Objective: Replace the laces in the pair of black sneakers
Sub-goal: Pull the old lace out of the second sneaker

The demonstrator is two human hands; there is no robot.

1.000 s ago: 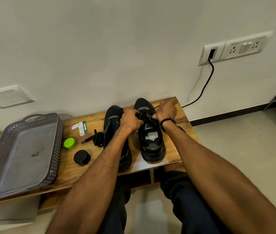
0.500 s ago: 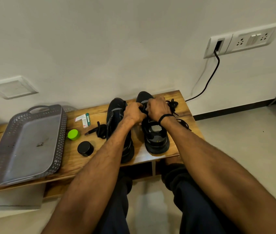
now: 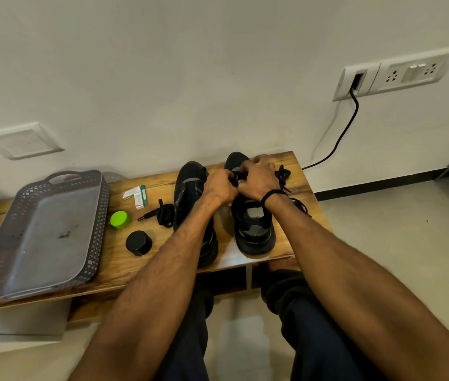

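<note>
The left hand [image 3: 219, 187] and right hand [image 3: 257, 180] are both pinching the black lace [image 3: 283, 174] over the right sneaker [image 3: 256, 232] on the worktop [image 3: 286, 240].

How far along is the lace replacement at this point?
Done: nothing plainly finished. In hand: left hand and right hand grip a lace at the right sneaker's toe end, slack trailing beside it. Left: the left sneaker, no hand on it, with a bundled lace lying beside it.

Left sneaker [image 3: 187, 193] and right sneaker [image 3: 256, 232] side by side on the desk [image 3: 162, 268], toes to the wall [image 3: 162, 78]. Tray [image 3: 102, 215] far left; between, small boxes [image 3: 135, 196] behind, cap [image 3: 120, 220] and jar [image 3: 138, 242] in front. Lace [image 3: 283, 174] trails off right.
</note>
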